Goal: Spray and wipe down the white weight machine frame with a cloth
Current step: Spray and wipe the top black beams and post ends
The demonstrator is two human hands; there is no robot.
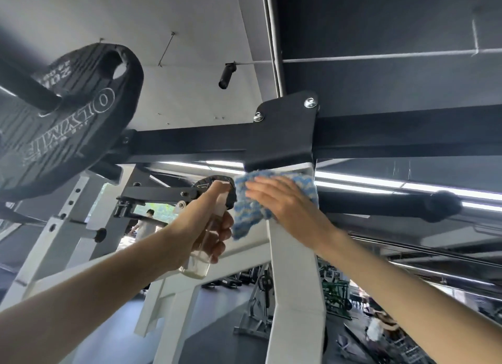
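Overhead, flat right grip (282, 198) presses cloth (245, 217) onto frame (296, 271); left grip (209, 225) clasps bottle (197, 267).

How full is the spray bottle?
Nearly empty, it seems: the clear spray bottle in the left hand looks see-through, with a little liquid only near its bottom.

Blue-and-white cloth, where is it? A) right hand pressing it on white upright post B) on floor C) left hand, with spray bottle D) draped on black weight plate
A: the right hand presses the blue-and-white knitted cloth onto the white upright post below the black bolted bracket; the left hand grips the clear plastic spray bottle.
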